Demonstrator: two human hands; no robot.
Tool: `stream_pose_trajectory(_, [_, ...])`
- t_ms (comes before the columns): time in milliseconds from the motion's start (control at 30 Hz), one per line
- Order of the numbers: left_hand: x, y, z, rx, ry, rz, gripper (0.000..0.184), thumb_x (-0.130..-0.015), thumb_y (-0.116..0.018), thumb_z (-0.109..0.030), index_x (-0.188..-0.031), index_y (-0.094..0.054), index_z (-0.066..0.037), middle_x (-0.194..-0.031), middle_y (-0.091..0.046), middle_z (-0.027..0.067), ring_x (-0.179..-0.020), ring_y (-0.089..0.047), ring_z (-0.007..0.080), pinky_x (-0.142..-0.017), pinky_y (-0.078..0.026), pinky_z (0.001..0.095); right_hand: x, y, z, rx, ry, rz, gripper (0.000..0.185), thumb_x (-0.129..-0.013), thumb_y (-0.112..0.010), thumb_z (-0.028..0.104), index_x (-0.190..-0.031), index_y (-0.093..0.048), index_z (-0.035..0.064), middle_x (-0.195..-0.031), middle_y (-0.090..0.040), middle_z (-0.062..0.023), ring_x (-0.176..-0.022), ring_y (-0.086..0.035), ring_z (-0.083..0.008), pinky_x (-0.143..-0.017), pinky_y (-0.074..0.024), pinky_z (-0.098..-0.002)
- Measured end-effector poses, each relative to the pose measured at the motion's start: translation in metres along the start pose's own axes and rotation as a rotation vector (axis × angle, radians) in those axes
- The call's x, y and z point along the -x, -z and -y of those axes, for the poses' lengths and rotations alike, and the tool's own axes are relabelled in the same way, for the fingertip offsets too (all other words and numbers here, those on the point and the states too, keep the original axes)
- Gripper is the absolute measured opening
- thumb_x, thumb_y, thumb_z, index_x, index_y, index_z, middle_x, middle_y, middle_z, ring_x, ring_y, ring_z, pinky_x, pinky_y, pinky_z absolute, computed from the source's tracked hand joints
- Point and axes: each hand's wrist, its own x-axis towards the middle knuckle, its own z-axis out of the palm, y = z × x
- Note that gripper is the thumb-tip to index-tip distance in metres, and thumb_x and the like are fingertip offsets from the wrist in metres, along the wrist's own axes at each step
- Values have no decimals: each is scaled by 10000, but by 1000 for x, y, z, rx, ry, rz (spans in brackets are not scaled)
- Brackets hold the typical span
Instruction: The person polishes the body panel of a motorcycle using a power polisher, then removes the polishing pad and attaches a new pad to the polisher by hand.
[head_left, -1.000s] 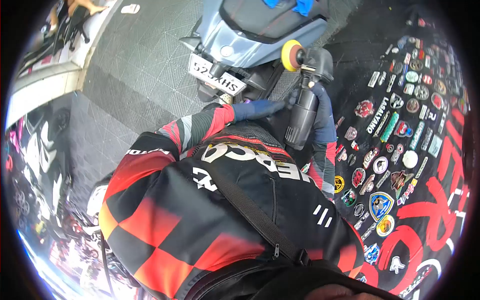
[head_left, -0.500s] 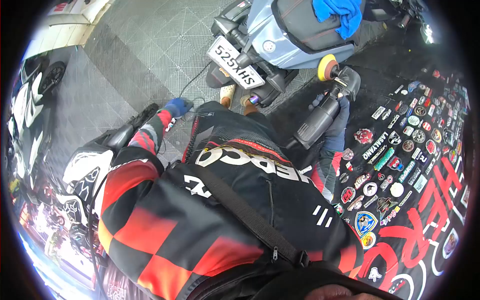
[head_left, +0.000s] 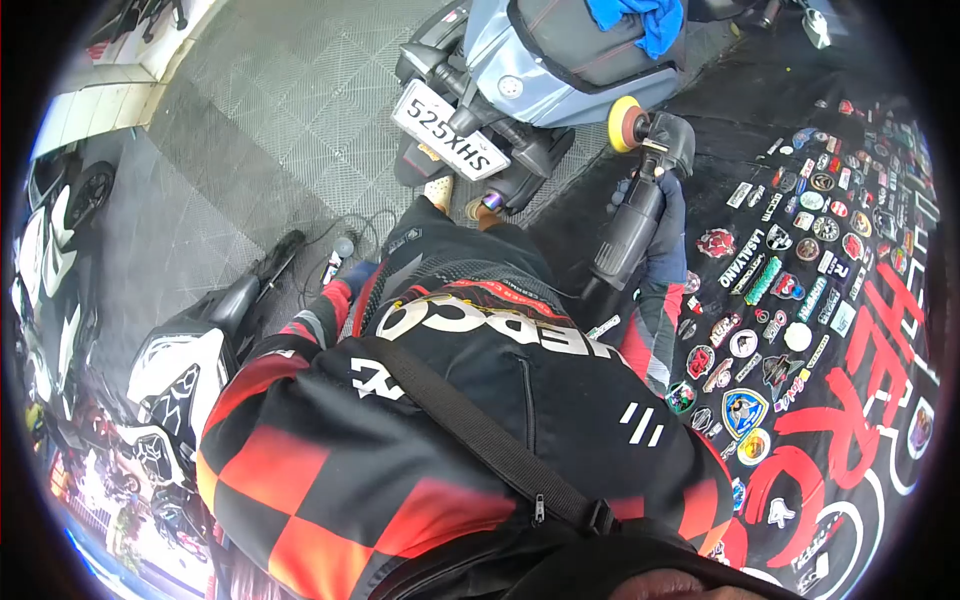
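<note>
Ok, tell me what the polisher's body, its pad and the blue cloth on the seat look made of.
Polisher body: probably hard plastic, matte black, going by its dull, moulded-looking casing.
Pad: likely foam, matte yellow and reddish; its thick edge suggests it.
Blue cloth: soft fabric, without gloss, shown by its loose folds; the exact fibre can't be told.

Right hand (head_left: 669, 228) gripping polisher (head_left: 630, 232), grey scooter (head_left: 545, 98) ahead, left hand (head_left: 361, 274) partly hidden, hold unclear
</note>
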Motion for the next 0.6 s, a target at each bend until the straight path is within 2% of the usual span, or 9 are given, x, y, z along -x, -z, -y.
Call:
stream_pose_trajectory(33, [-21, 4, 1, -63, -75, -164, 455, -865, -565, -435, -1036, -649, -21, -931, -699, 137, -786, -663, 223, -765, -501, 371, 1, 1, 0, -5, 11, -5, 453, -848, -590, 426, -1059, -502, 35, -864, -614, -161, -740, -661, -291, -685, -584, -432])
stream_pose_trajectory(67, [-8, 58, -38, 411, 168, -224, 451, -870, -553, -414, -1043, -646, -8, -941, -698, 152, -801, -667, 227, -766, -502, 363, 3, 2, 1, 11, -14, -30, 436, -846, -596, 408, -1049, -505, 33, -850, -616, -156, -725, -660, -280, -674, -583, -420])
stream_pose_trajectory(100, [13, 132, -92, 904, 370, -413, 447, -875, -540, -393, -1049, -643, 6, -951, -696, 167, -817, -671, 231, -766, -502, 355, 5, 4, 1, 25, -39, -55, 420, -845, -603, 391, -1039, -509, 30, -836, -619, -151, -709, -660, -269, -663, -583, -408])
stream_pose_trajectory(133, [-14, 133, -73, 891, 343, -421, 406, -916, -531, -346, -1125, -612, -8, -944, -694, 110, -866, -643, 207, -805, -486, 358, 11, 0, 1, 19, -27, -62, 420, -845, -603, 391, -1039, -509, 30, -836, -619, -151, -709, -660, -269, -663, -583, -408])
stream_pose_trajectory(200, [-33, 178, -96, 941, 347, -415, 418, -906, -541, -363, -1096, -622, -1, -959, -691, 142, -894, -651, 229, -806, -488, 354, 22, -11, 3, 234, 12, -112, 392, -843, -608, 362, -1026, -517, 28, -814, -626, -147, -685, -658, -248, -646, -576, -379])
stream_pose_trajectory(267, [-36, 226, -135, 511, 123, -287, 498, -866, -550, -435, -1155, -629, -38, -1047, -677, 192, -972, -657, 300, -869, -487, 370, 22, -5, 5, 298, 66, -61, 377, -836, -619, 339, -1017, -521, 24, -814, -633, -149, -673, -655, -237, -635, -568, -365])
stream_pose_trajectory(400, [-36, 287, -246, 276, -99, -108, 553, -854, -565, -484, -1228, -596, -77, -1130, -646, 195, -1067, -616, 319, -935, -461, 365, 8, 20, 15, 294, 29, -4, 379, -831, -628, 344, -1010, -524, 26, -794, -630, -138, -652, -649, -228, -624, -564, -353])
stream_pose_trajectory(533, [-10, 343, -381, 455, -478, 12, 637, -870, -559, -538, -1280, -537, -50, -1226, -596, 181, -1140, -574, 313, -970, -437, 367, -17, 41, 29, 133, 70, -146, 429, -825, -617, 419, -1005, -540, 37, -802, -630, -120, -671, -648, -228, -623, -563, -365])
stream_pose_trajectory(600, [-38, 340, -423, 501, -558, 25, 680, -883, -569, -524, -1314, -471, -8, -1250, -568, 203, -1178, -546, 295, -973, -431, 366, -34, 64, 39, 121, 81, -79, 430, -836, -608, 416, -1021, -530, 35, -795, -622, -118, -673, -647, -231, -643, -566, -368])
